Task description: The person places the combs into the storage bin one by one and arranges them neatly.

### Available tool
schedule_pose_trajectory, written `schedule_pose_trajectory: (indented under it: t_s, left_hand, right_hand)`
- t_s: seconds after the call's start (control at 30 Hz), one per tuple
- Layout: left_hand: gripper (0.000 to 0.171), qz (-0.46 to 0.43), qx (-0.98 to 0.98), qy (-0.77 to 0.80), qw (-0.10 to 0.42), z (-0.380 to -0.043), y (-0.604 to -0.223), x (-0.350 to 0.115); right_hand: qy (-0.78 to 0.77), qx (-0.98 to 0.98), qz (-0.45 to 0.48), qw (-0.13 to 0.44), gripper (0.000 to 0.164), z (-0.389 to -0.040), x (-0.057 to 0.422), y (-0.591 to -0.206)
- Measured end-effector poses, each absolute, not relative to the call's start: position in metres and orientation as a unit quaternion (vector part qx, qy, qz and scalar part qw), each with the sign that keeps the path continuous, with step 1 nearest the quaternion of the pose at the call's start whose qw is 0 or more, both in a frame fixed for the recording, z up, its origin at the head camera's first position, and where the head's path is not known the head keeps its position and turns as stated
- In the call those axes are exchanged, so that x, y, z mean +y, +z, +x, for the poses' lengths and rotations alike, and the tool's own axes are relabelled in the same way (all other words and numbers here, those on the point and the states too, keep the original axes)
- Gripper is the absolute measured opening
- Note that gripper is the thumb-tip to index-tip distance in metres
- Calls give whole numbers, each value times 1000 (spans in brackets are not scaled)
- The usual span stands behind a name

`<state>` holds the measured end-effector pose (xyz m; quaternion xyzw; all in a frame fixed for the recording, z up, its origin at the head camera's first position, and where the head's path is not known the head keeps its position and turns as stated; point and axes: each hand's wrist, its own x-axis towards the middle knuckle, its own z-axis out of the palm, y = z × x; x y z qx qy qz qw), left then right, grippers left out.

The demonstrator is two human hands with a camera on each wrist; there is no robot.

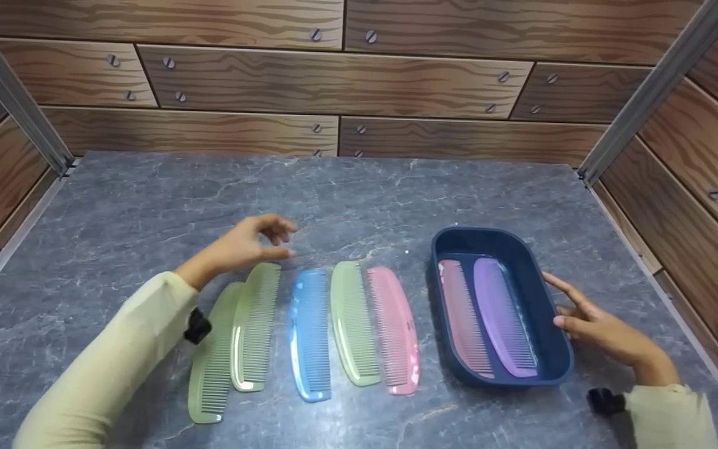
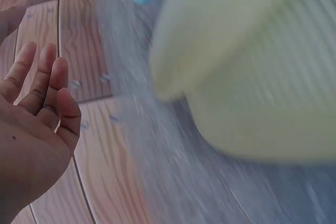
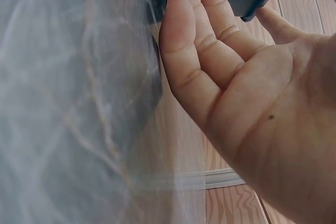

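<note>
My left hand [image 1: 244,243] is over the table behind two overlapping green combs [image 1: 256,330], its fingers loosely bent with nothing between them. In the left wrist view those combs loom large beside the left hand [image 2: 39,114]. To their right lie a blue comb [image 1: 310,337], another green comb [image 1: 351,324] and a pink comb [image 1: 396,330]. A dark blue tray [image 1: 549,349] holds a second pink comb [image 1: 465,318] and a purple comb [image 1: 503,318]. My right hand [image 1: 602,327] touches the tray's right wall from outside; in the right wrist view its fingers [image 3: 178,30] reach against the tray.
The grey marbled table [image 1: 359,206] is walled by wood-patterned panels [image 1: 334,81]. Metal posts [image 1: 652,93] stand at its far corners. Dark wrist devices [image 1: 197,325] sit at both sleeves.
</note>
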<state>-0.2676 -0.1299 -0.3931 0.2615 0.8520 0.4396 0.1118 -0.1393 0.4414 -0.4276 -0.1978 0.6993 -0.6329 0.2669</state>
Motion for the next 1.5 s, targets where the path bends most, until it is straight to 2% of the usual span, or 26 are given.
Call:
schedule_pose_trajectory:
  t_s: [0.47,0.7,1.0,1.5]
  left_hand:
    - [51,216,872,417,139,-263,-415,-169]
    - [53,195,882,393,173,-265,-420,-179]
    - [57,164,896,355,210,-267,-423,-183]
    - [51,172,908,310,225,-268,-420,-176]
  right_hand:
    - [-637,692,-203,272,71,-139,442,-428]
    - [-638,694,-197,269,71,-138,442,-427]
    - [-634,699,-197,266,71,-139,440,-428]
    - [-628,710,-189,258,72,-138,440,-428]
